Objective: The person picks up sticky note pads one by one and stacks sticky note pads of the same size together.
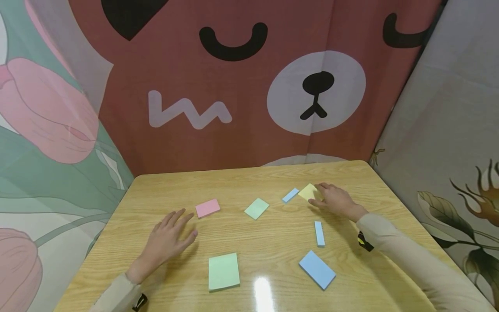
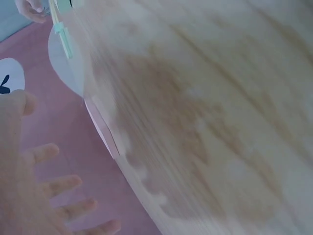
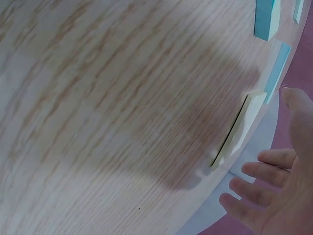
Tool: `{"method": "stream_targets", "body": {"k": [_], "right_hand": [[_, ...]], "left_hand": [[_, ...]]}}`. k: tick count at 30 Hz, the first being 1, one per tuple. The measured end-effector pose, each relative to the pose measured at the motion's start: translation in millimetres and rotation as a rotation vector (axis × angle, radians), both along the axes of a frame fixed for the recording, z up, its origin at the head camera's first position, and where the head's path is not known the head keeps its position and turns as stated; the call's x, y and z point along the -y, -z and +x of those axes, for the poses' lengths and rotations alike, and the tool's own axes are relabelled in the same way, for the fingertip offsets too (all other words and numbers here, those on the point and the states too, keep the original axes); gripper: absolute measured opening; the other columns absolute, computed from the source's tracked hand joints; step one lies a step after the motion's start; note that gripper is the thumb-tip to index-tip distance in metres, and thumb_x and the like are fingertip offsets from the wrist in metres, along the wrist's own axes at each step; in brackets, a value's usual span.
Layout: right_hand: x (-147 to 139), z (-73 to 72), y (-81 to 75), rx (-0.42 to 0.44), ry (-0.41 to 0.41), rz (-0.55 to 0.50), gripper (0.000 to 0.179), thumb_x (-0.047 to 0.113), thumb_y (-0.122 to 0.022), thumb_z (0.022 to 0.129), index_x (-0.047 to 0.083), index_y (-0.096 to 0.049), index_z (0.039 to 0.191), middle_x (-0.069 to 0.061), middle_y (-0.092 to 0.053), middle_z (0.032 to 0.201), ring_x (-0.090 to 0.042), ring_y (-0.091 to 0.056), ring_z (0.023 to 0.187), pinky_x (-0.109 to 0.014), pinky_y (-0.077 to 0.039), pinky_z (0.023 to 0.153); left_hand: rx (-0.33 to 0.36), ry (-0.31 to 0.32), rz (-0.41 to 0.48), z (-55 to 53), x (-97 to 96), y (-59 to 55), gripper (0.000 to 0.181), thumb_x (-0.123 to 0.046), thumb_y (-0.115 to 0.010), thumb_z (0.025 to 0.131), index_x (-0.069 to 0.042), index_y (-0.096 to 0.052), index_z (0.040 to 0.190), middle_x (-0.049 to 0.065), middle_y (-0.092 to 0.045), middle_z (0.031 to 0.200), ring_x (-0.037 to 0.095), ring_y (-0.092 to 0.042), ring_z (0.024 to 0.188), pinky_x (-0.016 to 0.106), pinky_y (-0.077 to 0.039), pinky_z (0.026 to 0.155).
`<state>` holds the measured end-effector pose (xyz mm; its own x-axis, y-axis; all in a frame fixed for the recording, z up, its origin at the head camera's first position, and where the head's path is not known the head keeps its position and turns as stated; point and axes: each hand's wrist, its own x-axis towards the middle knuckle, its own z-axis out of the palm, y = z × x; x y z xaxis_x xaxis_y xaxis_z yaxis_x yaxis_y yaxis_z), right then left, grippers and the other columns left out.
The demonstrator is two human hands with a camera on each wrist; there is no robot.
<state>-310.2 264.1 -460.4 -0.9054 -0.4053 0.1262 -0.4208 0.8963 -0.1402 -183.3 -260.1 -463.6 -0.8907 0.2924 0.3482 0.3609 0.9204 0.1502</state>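
My right hand is at the yellow sticky-note pad, with its fingers spread. In the right wrist view a gap shows between these fingers and the yellow pad, so nothing is gripped. A narrow blue sticky pad lies just left of the yellow one. My left hand, fingers extended and apart, hovers over the table's left side and holds nothing. Nearest to it is the pink sticky-note pad, beyond its fingertips. A small green pad lies turned at an angle between the hands.
Closer to me are a large green pad on the left and a blue rectangular pad on the right. Another narrow blue pad lies behind the blue rectangle. Printed curtains hang behind the wooden table.
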Motion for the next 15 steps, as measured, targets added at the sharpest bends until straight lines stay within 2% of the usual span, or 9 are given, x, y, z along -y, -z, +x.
{"method": "stream_targets", "body": {"k": [9,15], "right_hand": [[0,-3.4,5.1,0.003,0.002,0.010,0.075,0.048,-0.065,0.093,-0.009,-0.048,0.139,-0.032,-0.051,0.134,-0.048,-0.054,0.117,-0.060,-0.048,0.089],[1,-4.7,7.4,0.009,0.009,0.012,0.076,0.050,-0.064,0.093,-0.009,-0.048,0.139,-0.032,-0.051,0.134,-0.048,-0.053,0.117,-0.060,-0.049,0.087]], "left_hand": [[-0.011,0.025,-0.015,3.7,-6.9,1.7,0.054,-0.046,-0.061,0.094,-0.013,-0.059,0.137,0.020,-0.052,0.140,0.047,-0.048,0.124,0.067,-0.044,0.089],[-0.020,0.042,-0.019,5.8,-11.7,2.4,0.055,-0.047,-0.061,0.094,-0.013,-0.060,0.136,0.020,-0.053,0.139,0.045,-0.050,0.122,0.064,-0.047,0.086]]}}
